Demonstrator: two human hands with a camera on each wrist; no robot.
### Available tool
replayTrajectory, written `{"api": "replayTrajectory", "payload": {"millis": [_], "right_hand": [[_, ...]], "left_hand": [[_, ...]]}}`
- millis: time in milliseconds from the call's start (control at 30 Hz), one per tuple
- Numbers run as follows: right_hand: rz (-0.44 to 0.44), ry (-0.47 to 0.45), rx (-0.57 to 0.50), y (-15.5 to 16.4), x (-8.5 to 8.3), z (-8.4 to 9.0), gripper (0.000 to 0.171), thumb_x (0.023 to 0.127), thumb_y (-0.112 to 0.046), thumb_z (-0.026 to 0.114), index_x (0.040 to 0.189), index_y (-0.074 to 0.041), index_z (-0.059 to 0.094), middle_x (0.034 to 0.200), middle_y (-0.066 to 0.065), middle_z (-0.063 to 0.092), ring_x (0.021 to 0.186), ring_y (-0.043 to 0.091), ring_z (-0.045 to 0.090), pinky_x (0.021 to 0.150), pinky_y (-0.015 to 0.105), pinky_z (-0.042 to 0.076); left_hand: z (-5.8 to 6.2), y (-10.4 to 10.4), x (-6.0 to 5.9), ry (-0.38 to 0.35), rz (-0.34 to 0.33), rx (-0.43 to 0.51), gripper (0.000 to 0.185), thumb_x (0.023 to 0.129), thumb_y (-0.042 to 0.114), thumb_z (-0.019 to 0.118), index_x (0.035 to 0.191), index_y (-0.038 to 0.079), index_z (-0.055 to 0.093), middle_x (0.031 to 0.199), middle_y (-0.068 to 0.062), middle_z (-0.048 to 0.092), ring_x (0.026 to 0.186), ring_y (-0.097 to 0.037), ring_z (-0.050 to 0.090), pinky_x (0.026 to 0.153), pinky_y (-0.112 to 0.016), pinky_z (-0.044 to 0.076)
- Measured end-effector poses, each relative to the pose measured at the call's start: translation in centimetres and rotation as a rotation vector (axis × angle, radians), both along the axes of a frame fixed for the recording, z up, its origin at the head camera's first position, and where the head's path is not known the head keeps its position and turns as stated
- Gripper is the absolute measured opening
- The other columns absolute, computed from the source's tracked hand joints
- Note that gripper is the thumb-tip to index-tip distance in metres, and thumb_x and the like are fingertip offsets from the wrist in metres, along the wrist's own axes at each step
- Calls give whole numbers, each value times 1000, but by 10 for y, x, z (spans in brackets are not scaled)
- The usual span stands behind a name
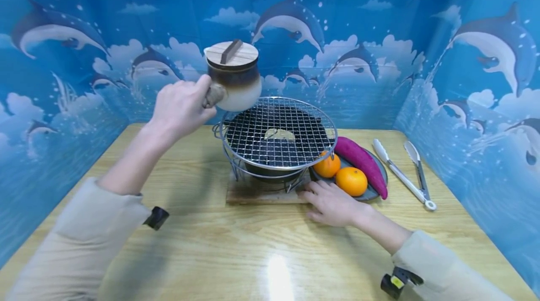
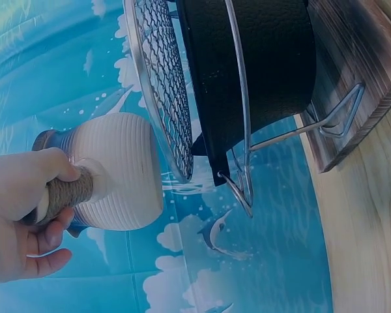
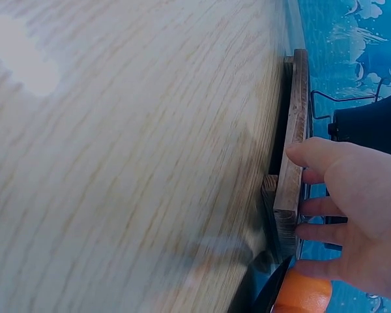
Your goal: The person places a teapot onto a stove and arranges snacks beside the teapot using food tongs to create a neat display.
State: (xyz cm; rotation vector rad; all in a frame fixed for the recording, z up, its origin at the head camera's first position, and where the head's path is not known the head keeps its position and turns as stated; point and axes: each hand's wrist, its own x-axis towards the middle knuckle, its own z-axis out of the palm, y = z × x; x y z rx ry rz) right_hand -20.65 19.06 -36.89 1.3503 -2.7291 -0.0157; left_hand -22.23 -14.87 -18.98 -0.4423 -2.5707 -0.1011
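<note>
My left hand point(image 1: 179, 106) grips the rope-wrapped handle point(image 2: 70, 189) of a ceramic side-handled teapot point(image 1: 240, 90), brown above and cream below. Topped by a round wooden lid point(image 1: 246, 51), the teapot is held in the air, upright, near the back left rim of a wire grill mesh point(image 1: 274, 144). That mesh sits over a black round stove point(image 2: 260, 65) in a wire stand, on a wooden board point(image 1: 266, 196). At the board's right front end, my right hand point(image 1: 335, 202) rests with its thumb at the front edge and its fingers point(image 3: 322, 207) extended against the board.
Right of the stove, a dark plate point(image 1: 381, 169) holds two oranges point(image 1: 351, 181) and a purple sweet potato point(image 1: 360, 162). Metal tongs point(image 1: 405, 181) lie spread farther right. A blue dolphin-print curtain point(image 1: 177, 10) surrounds the wooden table point(image 1: 202, 249) at the back and sides.
</note>
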Motion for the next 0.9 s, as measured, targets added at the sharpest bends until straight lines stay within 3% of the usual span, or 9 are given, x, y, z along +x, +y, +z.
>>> {"api": "replayTrajectory", "payload": {"millis": [900], "right_hand": [[2, 1, 5, 1, 1, 2, 40, 84, -30, 65, 120, -12, 59, 116, 8, 54, 104, 25, 51, 82, 41, 46]], "left_hand": [[-10, 15, -8, -14, -40, -4, 25, 79, 16, 65, 93, 7, 47, 67, -7, 54, 60, -25, 48, 51, -35, 38]]}}
